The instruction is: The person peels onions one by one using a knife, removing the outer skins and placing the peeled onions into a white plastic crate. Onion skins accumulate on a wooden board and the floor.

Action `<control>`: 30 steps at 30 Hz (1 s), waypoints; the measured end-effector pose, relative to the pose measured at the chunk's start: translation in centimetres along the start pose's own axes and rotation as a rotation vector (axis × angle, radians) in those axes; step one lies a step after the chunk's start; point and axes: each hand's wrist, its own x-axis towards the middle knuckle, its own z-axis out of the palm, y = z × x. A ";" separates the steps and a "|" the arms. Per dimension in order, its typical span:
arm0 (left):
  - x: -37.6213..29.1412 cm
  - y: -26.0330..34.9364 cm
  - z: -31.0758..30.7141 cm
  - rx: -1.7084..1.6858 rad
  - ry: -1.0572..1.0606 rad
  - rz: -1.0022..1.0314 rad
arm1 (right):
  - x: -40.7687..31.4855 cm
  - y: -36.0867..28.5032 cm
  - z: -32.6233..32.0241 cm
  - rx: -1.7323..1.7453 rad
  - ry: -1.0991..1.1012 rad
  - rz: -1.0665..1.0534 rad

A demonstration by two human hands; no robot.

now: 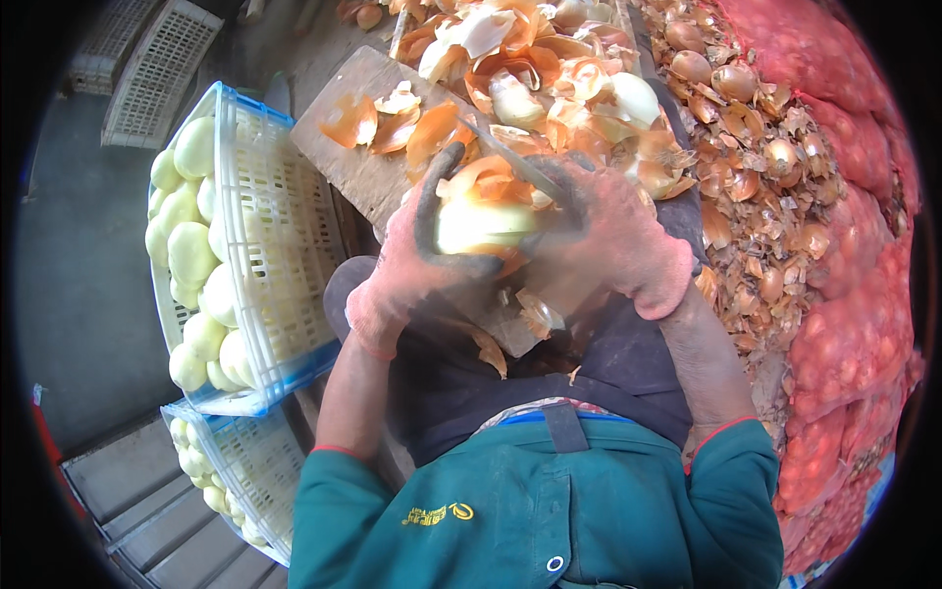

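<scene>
A large, partly peeled onion (pixel 482 227) sits between my hands above a wooden board, its pale flesh bare and orange skin still clinging at the top and underside. My left hand (pixel 423 239), in a pink glove with dark grey fingers, grips the onion from its left side. In my right hand (pixel 607 221), gloved the same way, is a knife (pixel 508 151) whose blade points up and to the left over the onion. Some right fingers are blurred, and the knife's handle is hidden in the palm. Loose orange skins (pixel 434 129) lie on the wooden board (pixel 353 88).
On the left, a plastic crate (pixel 276 221) holds peeled onions (pixel 193 254); a second crate (pixel 250 456) of them stands nearer. Onion peels (pixel 574 73) heap beyond the board. Unpeeled onions and skins (pixel 743 191) cover the floor at right, beside red mesh sacks (pixel 846 331).
</scene>
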 end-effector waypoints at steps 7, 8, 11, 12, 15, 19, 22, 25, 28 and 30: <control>0.2 1.0 -0.4 0.286 -0.028 -0.014 | 1.2 1.4 0.1 0.351 -0.126 0.027; 0.2 1.1 -0.3 0.260 -0.022 -0.019 | 1.5 1.5 0.0 0.380 -0.147 0.063; 0.0 0.9 -0.2 0.257 -0.019 0.014 | 1.6 1.3 0.1 0.333 -0.141 0.001; 0.0 0.2 -0.4 0.305 -0.024 0.059 | 1.6 1.2 0.1 0.294 -0.129 -0.051; -0.1 0.0 -0.7 0.298 -0.015 0.045 | 1.6 1.3 0.7 0.232 -0.121 -0.031; -1.3 0.7 -0.1 0.332 0.133 -0.051 | 0.2 0.0 1.6 0.225 0.020 -0.066; -1.6 0.0 1.8 0.311 0.300 -0.074 | -0.8 -0.1 2.8 0.090 0.029 -0.150; -1.6 0.3 1.6 0.279 0.270 -0.110 | -0.9 -0.6 2.1 0.193 -0.058 -0.013; -1.4 0.8 1.4 0.345 0.242 -0.084 | -0.2 -0.7 1.3 0.374 -0.117 0.099; -1.4 0.6 1.2 0.338 0.223 -0.081 | 0.2 -0.2 1.1 0.412 -0.053 0.151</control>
